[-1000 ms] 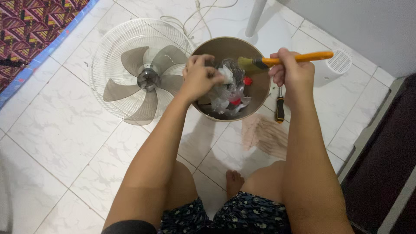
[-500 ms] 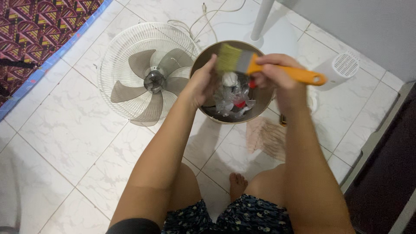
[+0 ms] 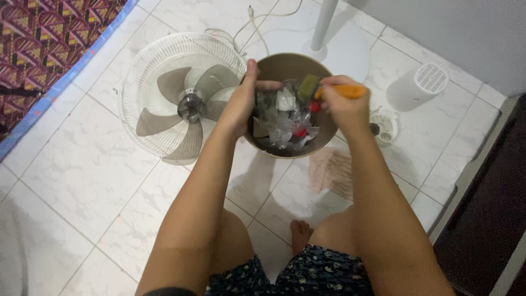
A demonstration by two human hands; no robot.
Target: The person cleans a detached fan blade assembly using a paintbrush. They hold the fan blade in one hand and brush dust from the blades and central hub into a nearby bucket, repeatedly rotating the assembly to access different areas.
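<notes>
Person is sitting on the white tiled floor (image 3: pixel 82 181), both arms reaching out over a round tan bin (image 3: pixel 323 129). The right hand (image 3: pixel 342 104) is wrapping its grip closed around the orange handle of a paintbrush (image 3: pixel 308 86), whose bristles are pointing down into the bin's mouth. The left hand (image 3: pixel 241 104) is resting at the bin's left rim, thumb raised, fingers curling inward over the opening; cannot tell whether they are pinching anything. Crumpled clear plastic (image 3: pixel 285 118) with red bits is lying inside the bin. A white fan guard with grey blades (image 3: pixel 175 98) is lying flat just left of the bin, touching it. A white cylinder with a vented top (image 3: pixel 416 87) is standing to the right, apart. A pink cloth (image 3: pixel 331 170) is lying below the bin.
</notes>
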